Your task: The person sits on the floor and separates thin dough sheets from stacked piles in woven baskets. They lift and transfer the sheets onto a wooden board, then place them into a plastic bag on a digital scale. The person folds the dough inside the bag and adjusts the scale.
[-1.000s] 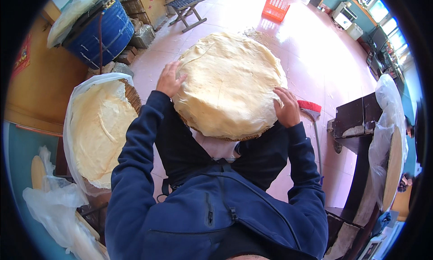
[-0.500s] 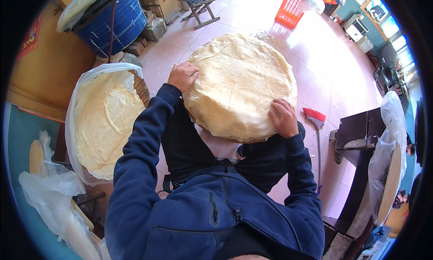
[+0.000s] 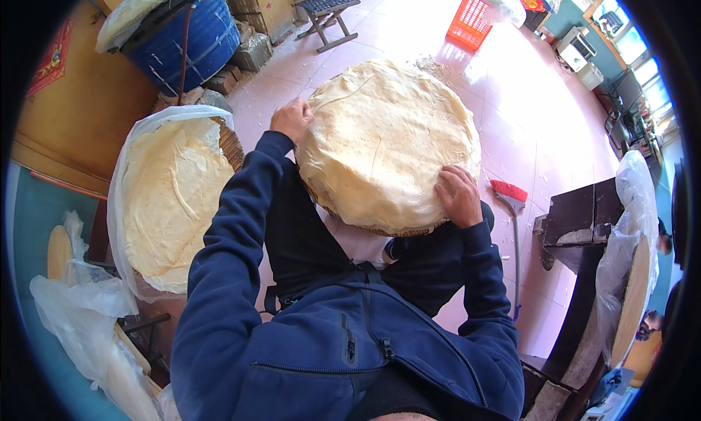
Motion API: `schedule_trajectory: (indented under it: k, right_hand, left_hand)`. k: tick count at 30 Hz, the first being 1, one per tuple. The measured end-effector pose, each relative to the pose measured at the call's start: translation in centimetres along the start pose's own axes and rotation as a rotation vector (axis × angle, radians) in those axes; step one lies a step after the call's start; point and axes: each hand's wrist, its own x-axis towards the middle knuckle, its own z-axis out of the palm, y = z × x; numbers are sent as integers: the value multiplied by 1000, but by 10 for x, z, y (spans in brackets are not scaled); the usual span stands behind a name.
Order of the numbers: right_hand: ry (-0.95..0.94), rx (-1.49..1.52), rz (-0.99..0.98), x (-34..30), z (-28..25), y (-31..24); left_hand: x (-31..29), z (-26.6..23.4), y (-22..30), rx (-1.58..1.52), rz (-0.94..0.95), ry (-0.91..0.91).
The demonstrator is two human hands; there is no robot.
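Pale round stack [image 3: 387,147], broad face upward, nearly as long as wide.

The left hand [image 3: 292,119] and right hand [image 3: 460,196] touch a pale round sheet's edges (a red-headed broom [image 3: 509,193] is near the right).

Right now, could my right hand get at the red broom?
Probably yes, perhaps with a lean: nothing visible stands between your right hand and the red broom to its right.
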Motion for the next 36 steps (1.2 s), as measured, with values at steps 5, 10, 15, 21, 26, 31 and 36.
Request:
schedule_trajectory:
  k: [5, 10, 15, 21, 26, 31, 36]
  right_hand:
    - [14, 10, 11, 2, 2, 0]
    - [-54, 11, 24, 5, 0, -5]
    - [-52, -17, 26, 4, -3, -7]
    - [-81, 19, 25, 8, -4, -6]
    - [-123, 34, 46, 14, -6, -8]
    - [-138, 55, 57, 13, -5, -8]
    - [-149, 47, 58, 12, -5, -10]
  left_hand:
    - [6, -28, -27, -329, -25, 298]
    - [8, -59, -96, 357, -94, 163]
    - [-74, -137, -193, 252, -396, 165]
    - [-223, -182, -180, 308, -414, -144]
    - [-261, -184, -152, 284, -221, -89]
    - [-251, -188, -160, 318, -144, -145]
    - [-245, -184, -154, 388, -104, -54]
